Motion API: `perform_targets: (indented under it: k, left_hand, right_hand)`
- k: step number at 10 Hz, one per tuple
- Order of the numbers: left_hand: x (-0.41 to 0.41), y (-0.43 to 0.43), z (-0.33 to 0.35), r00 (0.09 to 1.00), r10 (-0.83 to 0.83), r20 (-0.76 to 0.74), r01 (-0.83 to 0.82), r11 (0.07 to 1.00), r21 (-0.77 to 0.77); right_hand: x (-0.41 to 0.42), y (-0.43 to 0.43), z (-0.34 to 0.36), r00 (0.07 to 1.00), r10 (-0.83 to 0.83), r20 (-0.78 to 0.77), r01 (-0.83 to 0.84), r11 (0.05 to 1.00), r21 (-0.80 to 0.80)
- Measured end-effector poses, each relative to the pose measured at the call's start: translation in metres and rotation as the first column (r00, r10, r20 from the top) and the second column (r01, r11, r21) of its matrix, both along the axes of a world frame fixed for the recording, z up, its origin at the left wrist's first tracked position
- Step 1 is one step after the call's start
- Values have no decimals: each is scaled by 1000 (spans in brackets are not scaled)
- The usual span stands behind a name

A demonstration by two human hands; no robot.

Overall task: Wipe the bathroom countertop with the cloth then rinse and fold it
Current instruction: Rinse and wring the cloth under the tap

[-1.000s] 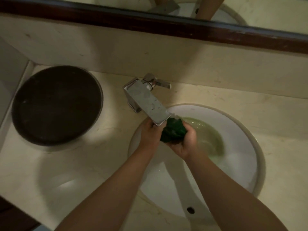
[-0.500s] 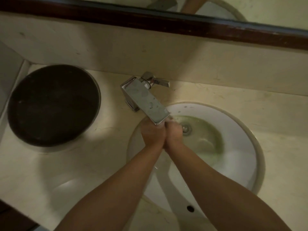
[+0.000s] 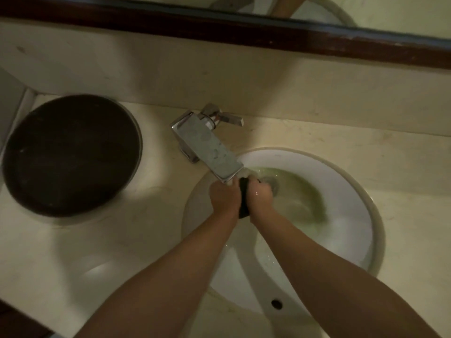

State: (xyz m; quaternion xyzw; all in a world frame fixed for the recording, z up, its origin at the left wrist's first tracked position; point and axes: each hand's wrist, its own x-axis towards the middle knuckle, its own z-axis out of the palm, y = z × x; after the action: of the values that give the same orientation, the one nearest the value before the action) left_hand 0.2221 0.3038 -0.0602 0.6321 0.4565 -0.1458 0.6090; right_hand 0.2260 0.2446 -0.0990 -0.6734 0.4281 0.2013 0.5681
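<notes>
Both hands are pressed together over the white sink basin (image 3: 351,198), just under the spout of the chrome tap (image 3: 207,147). My left hand (image 3: 225,198) and my right hand (image 3: 260,197) squeeze the dark green cloth (image 3: 243,203) between them; only a narrow dark strip of it shows. Water runs from the spout onto the hands. Greenish water pools around the drain (image 3: 273,185). The cream countertop (image 3: 136,240) surrounds the basin.
A round dark brown tray (image 3: 70,154) lies on the counter at the left. The tap's lever (image 3: 229,118) points right. A dark wooden mirror frame (image 3: 219,30) runs along the wall above. The basin's overflow hole (image 3: 276,304) is near me.
The cloth was bunched and plainly visible in my hands a second ago. My hands have closed together around it and now hide most of it.
</notes>
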Motion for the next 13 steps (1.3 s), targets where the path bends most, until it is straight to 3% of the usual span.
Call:
perform_targets:
  k: [1, 2, 3, 4, 5, 6, 7, 8, 9, 10, 11, 12, 13]
  left_hand:
    - [4, 24, -11, 990, 65, -128, -101, 951, -293]
    - [-6, 30, -10, 979, -104, -178, 18, 903, -429]
    - [-4, 33, -10, 994, -70, -79, 27, 893, -449]
    - [0, 29, -1, 983, 29, 183, 33, 945, -325]
    - [0, 20, 0, 962, 58, 265, -6, 982, -191]
    - [3, 13, 5, 949, 184, 257, -153, 979, -134]
    - [9, 9, 12, 929, 108, 355, -165, 977, 134]
    - [13, 12, 3, 945, 107, 308, -161, 975, 155]
    - [14, 17, -1, 966, 195, 170, -179, 978, -108]
    - [14, 23, 8, 978, 179, 106, -125, 913, -389]
    - [9, 28, -10, 940, 312, 141, -186, 810, -556]
    - [-1, 27, -8, 967, 196, 164, -90, 863, -497]
    - [-10, 25, -5, 960, 85, 266, 11, 940, -341]
  right_hand:
    - [-4, 0, 11, 988, -113, 102, 108, 993, 52]
    - [-13, -7, 15, 945, -13, 328, -12, 997, 74]
    - [-14, -17, 19, 918, -97, 384, 22, 981, 194]
    - [-12, -22, 10, 953, -263, 152, 184, 898, 400]
    - [-9, -11, 4, 973, -230, -6, 204, 850, 485]
    - [-6, 13, 5, 975, -221, 9, 189, 852, 489]
    - [-9, 24, 0, 979, -193, 70, 151, 908, 391]
    - [-8, 26, -3, 948, -312, -59, 307, 854, 420]
    - [-7, 17, -7, 938, -278, -205, 345, 722, 600]
    - [-7, 0, -1, 933, -137, -333, 315, 759, 570]
    - [-6, 0, 0, 962, -96, -256, 209, 859, 467]
    - [-16, 4, -4, 980, -192, -47, 196, 909, 368]
    - [-32, 4, -7, 960, -252, 124, 190, 908, 374]
